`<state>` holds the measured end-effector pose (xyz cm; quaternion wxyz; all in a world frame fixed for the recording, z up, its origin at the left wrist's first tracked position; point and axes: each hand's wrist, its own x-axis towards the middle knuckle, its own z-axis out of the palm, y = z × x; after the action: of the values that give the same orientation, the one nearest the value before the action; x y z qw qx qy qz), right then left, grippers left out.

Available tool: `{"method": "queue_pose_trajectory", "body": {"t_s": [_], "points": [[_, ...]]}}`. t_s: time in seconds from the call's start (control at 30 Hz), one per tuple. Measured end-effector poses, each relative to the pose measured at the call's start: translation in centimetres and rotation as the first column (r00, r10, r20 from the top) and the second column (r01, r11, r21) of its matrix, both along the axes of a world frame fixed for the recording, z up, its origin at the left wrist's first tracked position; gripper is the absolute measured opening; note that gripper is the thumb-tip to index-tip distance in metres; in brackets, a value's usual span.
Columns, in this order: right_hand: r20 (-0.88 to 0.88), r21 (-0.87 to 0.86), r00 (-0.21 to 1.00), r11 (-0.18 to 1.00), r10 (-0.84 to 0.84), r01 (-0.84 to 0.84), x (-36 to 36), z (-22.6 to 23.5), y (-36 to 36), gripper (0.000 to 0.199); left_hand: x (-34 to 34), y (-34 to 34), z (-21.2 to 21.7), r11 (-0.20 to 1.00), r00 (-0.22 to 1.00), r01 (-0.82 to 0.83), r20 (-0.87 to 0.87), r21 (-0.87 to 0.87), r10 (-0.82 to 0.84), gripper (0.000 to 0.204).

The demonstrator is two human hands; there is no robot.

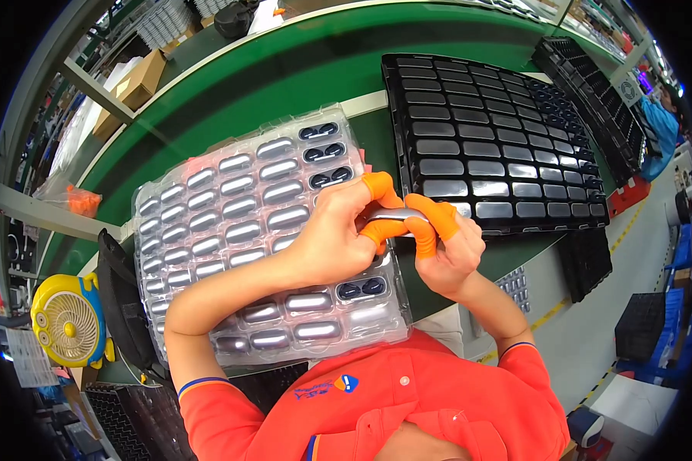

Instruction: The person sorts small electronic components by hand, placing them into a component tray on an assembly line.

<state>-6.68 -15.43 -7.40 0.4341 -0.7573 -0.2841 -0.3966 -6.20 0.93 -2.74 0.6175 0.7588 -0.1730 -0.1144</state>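
Green workbench (pixel 374 142) spans the view, its edges bowed toward the rim. On it, a clear plastic tray (pixel 400 316), slightly tilted to the view, carries rows of closed, glossy silver pods (pixel 238 207); along its right-hand column, several units (pixel 360 289) show paired dark rounds instead. To the right, well apart from the fan, a black tray (pixel 401 138) with a grid of shiny rounded-rectangular compartments. Yellow fan (pixel 69 329) at far left.

Both hands meet above the clear tray's right edge, near the black tray's lower left corner. Left hand (pixel 334 234) and right hand (pixel 450 255) wear orange covers on thumbs and fingers. Fingers of both are closed on one silver case (pixel 396 214), pinching it from either side.

Case: smooth, metallic grey, rounded, seen nearly edge-on as a slim bright band between the orange tips. Its ends and most of its faces are covered by the fingers; cannot tell whether it is open or closed. Left forearm blocks part of the tray's middle rows. Contents of the black compartments hard to make out.
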Motion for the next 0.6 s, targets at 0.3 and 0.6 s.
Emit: {"method": "queue_pose_trajectory", "body": {"t_s": [0.3, 0.6], "points": [[-0.227, 0.085, 0.974, 0.996, 0.012, 0.008, 0.3, 1.6, -0.7, 0.017, 1.9, 0.5, 1.9, 0.983, 0.968, 0.177, -0.174, -0.048, -0.183, 0.014], [-0.343, 0.109, 0.939, 0.994, 0.035, 0.002, -0.9, 1.4, 0.0, 0.025, 1.0, 0.3, 0.1, 0.989, 0.995, 0.091, -0.018, -0.117, -0.094, 0.015]]}}
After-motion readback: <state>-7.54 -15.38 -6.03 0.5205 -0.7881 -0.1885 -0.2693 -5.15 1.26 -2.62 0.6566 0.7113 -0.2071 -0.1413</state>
